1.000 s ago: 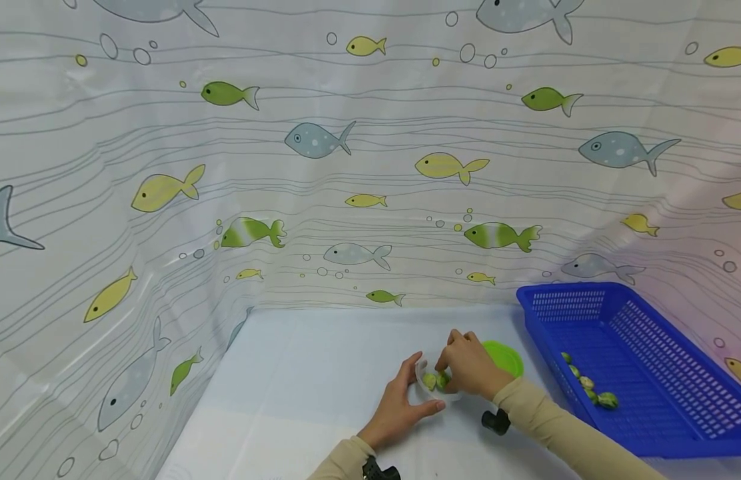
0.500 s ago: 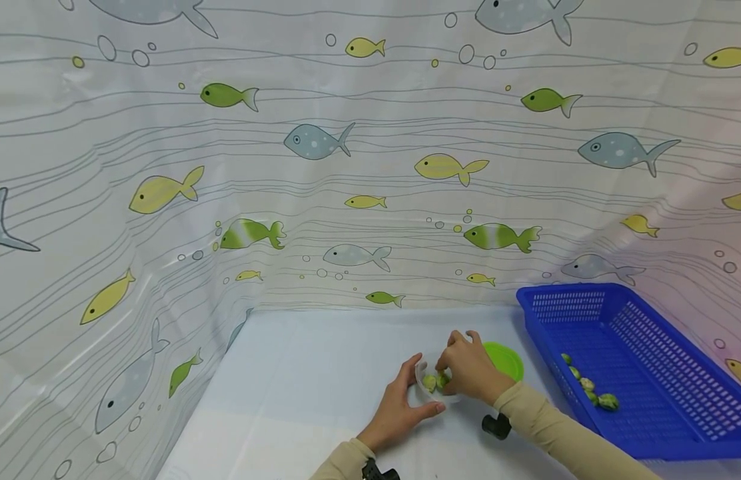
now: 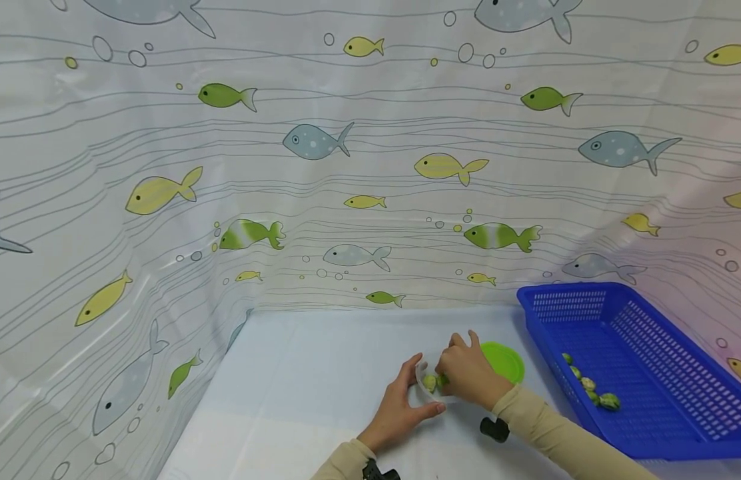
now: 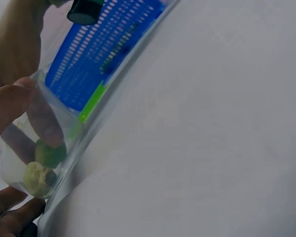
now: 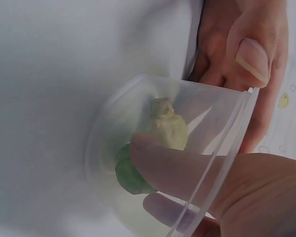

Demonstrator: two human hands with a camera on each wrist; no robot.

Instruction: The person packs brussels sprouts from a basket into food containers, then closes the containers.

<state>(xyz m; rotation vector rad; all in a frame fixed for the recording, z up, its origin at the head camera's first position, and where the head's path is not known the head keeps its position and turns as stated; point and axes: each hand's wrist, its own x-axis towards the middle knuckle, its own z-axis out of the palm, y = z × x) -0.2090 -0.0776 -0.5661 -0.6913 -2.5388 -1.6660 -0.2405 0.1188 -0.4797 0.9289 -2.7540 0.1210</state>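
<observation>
A clear plastic container (image 5: 130,94) stands on the white table, and my left hand (image 3: 396,413) holds it with thumb and fingers spread around its side. My right hand (image 3: 469,373) reaches down inside it. In the right wrist view, the thumb and a finger pinch a green Brussels sprout (image 5: 130,173) near the container's bottom. Beside that sprout lies a paler Brussels sprout (image 5: 170,131), also seen through the wall in the left wrist view. Part of the container is hidden behind the right hand in the head view.
A bright green round lid (image 3: 507,363) lies just beyond the right hand. To the right stands a blue perforated basket (image 3: 646,373), with several Brussels sprouts (image 3: 609,401) along its near left side. A fish-printed curtain (image 3: 370,227) encloses the table.
My right hand has turned slightly and covers more of the green Brussels sprout in the head view. The left hand and container have stayed in place.
</observation>
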